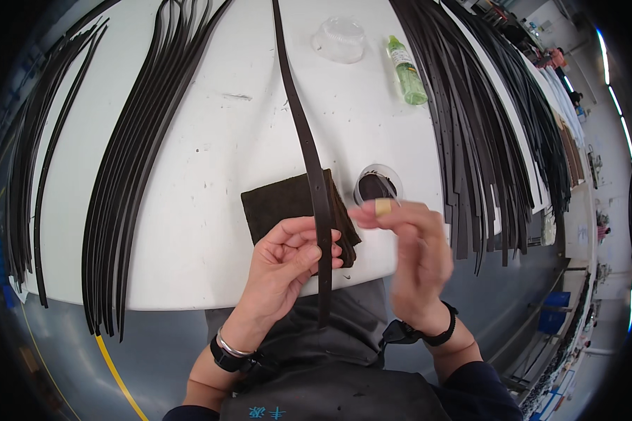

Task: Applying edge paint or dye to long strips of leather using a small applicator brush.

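A long dark leather strap with a row of small holes runs from the far edge of the table down toward me. My left hand is closed on its near part, thumb in front and fingertips behind, and the strap's end hangs over my apron. Beneath it lies a folded dark brown cloth. My right hand is raised just right of the strap, smeared by motion, with a yellowish wrap on one finger. Whether it pinches anything is unclear. Beside it stands a small clear cup of dark contents, a thin stick-like thing showing in it.
Several dark straps lie in a bundle at left, more straps beyond them. A wide stack of straps hangs over the right edge of the white table. Farther back are a green bottle and a clear plastic bowl.
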Available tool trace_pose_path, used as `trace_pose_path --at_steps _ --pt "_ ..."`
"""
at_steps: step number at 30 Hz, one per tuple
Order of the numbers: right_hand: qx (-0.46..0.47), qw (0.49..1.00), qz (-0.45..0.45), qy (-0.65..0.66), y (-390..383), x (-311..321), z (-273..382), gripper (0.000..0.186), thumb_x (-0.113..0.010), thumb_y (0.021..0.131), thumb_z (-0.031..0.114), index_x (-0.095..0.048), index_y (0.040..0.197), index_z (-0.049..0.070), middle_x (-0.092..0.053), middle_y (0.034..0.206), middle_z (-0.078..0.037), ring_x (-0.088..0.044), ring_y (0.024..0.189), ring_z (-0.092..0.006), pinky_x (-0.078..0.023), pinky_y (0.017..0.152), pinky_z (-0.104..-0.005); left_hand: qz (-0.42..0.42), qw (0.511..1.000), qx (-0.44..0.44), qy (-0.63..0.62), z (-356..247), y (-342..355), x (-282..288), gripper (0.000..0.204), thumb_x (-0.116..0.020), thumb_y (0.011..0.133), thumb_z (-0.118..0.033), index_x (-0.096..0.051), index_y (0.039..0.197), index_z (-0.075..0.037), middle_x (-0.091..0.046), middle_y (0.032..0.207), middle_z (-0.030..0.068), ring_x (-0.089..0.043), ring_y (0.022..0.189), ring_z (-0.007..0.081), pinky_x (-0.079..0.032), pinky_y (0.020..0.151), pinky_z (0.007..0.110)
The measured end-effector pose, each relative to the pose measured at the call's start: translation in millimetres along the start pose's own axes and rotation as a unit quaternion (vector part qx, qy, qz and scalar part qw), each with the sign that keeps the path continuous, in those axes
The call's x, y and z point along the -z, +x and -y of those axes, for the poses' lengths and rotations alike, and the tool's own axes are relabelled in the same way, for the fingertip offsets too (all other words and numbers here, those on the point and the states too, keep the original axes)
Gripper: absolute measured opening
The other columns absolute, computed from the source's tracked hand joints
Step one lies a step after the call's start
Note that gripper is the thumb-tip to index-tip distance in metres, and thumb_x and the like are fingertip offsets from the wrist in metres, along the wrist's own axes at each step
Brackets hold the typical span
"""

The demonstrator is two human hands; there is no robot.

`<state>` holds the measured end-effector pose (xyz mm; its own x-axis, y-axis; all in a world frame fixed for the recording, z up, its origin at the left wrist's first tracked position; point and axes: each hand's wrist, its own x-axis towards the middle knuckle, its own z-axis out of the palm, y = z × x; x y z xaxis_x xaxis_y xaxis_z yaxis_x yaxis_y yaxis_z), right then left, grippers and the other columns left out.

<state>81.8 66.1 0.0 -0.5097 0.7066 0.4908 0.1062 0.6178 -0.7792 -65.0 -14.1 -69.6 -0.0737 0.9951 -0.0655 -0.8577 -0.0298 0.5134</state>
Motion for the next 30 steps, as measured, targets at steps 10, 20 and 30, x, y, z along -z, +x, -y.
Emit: trace_pose_path --at_steps 10,20,30 --pt "-0.201 0.958 -0.024 0.204 29 -17 -18 0.014 -0.061 0.087 -0.002 -0.048 0.092 -0.002 -0.056 0.089 -0.008 -0.057 0.073 -0.0097 -0.048 0.068 -0.0221 0.016 0.999 0.038 0.0 -2 -1 -1 0.028 -0.056 0.09 0.001 -0.051 0.117 0.001 -0.062 0.111 0.0182 -0.065 0.096 0.0242 -0.056 0.085 0.038" --pt "-0.169 0.985 0.011 0.023 31 29 -19 0.031 -0.044 0.101 0.019 -0.056 0.117 -0.005 -0.067 0.094 -0.01 -0.062 0.088 -0.0139 -0.048 0.075 -0.0256 -0.003 0.999 0.028 0.018 -2 -4 6 0.031 -0.053 0.087 0.008 -0.052 0.117 0.002 -0.061 0.111 0.0204 -0.065 0.095 0.0246 -0.056 0.084 0.04" --pt "0.032 0.974 0.02 -0.224 22 31 -54 0.024 -0.056 0.092 0.011 -0.059 0.072 -0.001 -0.058 0.069 -0.007 -0.052 0.067 -0.0239 -0.043 0.058 -0.0327 0.008 1.0 0.016 0.016 1 -3 7 0.031 -0.061 0.085 0.003 -0.053 0.115 0.002 -0.063 0.107 0.0196 -0.066 0.091 0.0244 -0.058 0.08 0.039"
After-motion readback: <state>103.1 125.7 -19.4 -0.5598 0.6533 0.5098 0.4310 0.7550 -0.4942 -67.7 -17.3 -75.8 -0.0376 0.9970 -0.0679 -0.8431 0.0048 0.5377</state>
